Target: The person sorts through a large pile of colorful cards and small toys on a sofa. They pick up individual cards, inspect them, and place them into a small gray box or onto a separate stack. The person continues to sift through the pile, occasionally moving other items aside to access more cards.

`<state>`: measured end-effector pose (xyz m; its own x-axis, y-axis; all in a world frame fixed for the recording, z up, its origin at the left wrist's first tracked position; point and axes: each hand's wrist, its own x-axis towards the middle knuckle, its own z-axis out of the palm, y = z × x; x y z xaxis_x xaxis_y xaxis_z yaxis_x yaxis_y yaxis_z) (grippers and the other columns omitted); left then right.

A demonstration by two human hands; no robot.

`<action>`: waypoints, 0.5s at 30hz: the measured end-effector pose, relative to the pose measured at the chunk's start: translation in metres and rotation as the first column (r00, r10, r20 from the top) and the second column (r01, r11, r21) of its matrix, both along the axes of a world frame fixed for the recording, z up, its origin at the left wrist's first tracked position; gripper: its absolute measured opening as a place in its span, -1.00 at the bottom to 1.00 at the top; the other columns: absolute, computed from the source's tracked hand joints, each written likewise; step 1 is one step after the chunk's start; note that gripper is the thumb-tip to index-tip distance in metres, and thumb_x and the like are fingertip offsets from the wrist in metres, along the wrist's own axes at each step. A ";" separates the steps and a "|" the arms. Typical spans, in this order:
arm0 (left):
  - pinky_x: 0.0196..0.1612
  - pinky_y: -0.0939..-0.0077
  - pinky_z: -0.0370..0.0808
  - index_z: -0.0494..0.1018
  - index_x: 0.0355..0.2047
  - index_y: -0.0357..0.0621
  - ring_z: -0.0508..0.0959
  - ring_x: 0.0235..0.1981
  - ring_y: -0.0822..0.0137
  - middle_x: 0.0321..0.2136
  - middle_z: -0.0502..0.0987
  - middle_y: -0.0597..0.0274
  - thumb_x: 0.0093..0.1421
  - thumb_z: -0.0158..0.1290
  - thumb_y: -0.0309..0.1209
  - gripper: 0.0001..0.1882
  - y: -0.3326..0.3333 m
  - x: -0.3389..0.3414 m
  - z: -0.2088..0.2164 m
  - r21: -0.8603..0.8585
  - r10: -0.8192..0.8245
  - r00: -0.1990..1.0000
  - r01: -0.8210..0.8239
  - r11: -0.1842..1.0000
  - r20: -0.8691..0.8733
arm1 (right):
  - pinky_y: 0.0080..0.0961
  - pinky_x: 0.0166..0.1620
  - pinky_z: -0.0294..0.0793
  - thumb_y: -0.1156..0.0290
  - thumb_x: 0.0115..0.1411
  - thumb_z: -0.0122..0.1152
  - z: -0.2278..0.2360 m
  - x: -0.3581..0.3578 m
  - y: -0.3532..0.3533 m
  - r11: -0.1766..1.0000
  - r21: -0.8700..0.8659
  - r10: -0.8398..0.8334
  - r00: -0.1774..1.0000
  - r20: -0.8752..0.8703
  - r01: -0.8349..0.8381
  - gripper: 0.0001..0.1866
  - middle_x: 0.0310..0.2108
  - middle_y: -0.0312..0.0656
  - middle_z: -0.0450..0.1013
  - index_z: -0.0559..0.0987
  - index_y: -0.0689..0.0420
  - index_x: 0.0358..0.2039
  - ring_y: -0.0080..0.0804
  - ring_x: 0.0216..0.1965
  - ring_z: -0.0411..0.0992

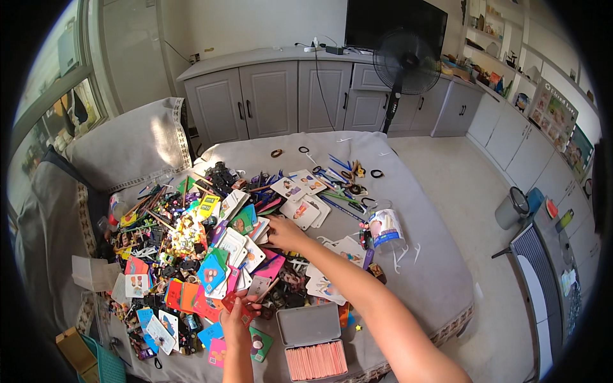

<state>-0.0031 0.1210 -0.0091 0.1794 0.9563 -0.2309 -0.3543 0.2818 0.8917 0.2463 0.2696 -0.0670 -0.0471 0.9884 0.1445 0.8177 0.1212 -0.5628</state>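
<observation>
My left hand (237, 322) is closed around a few red cards (235, 305) at the near edge of a large heap. My right hand (286, 233) reaches across into the middle of the heap, its fingertips beside white picture cards (260, 228); those tips are partly hidden, so whether they pinch a card cannot be told. Between the hands lie more white cards (232, 242), a blue card (211, 272) and a pink-and-red group of cards (205, 306). Close to my left hand stands an opened grey box (310, 323) packed with a row of pinkish cards (316, 361).
Pens (343, 207), hair ties (377, 173) and white floss picks (400, 258) lie about the grey cloth (428, 281). A clear tub (385, 228) rests at the right, a translucent container (92, 273) at the left. Beyond stand a fan (404, 64) and grey cabinets (268, 96).
</observation>
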 end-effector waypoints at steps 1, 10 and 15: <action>-0.40 0.48 0.49 0.33 -0.12 -0.31 0.53 -0.43 0.31 -0.34 0.51 0.08 0.26 -0.17 -0.34 -0.71 0.000 -0.001 0.001 0.001 0.001 1.000 -0.001 1.000 0.000 | -0.09 0.24 -0.10 0.33 -0.02 0.00 0.004 0.006 -0.002 0.997 0.069 -0.027 0.992 -0.119 0.035 -0.45 0.20 -0.04 0.10 0.33 0.10 0.06 -0.08 0.25 -0.04; -0.38 0.49 0.48 0.34 -0.12 -0.29 0.52 -0.42 0.33 -0.34 0.51 0.10 0.26 -0.17 -0.34 -0.71 -0.001 -0.006 0.004 -0.021 0.021 1.000 -0.021 1.000 0.006 | 0.00 0.26 -0.34 -0.41 0.02 -0.26 0.013 0.080 -0.027 0.840 -0.200 -0.382 0.811 0.444 0.505 -0.02 0.32 -0.15 -0.22 -0.05 0.02 0.28 -0.10 0.33 -0.29; -0.39 0.49 0.48 0.33 -0.12 -0.30 0.52 -0.42 0.33 -0.34 0.51 0.10 0.26 -0.16 -0.33 -0.71 -0.001 -0.002 0.004 -0.049 -0.016 1.000 0.016 0.999 0.009 | -0.10 0.21 -0.01 -0.16 0.07 0.01 -0.003 0.102 -0.038 0.769 0.077 -0.589 0.657 0.470 0.634 -0.20 0.14 0.00 0.18 0.25 0.30 0.09 -0.03 0.24 0.01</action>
<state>-0.0052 0.1200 -0.0055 0.1968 0.9409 -0.2757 -0.3570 0.3307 0.8736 0.3481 0.2320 -0.0701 0.5368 0.8240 0.1814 0.8436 -0.5274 -0.1010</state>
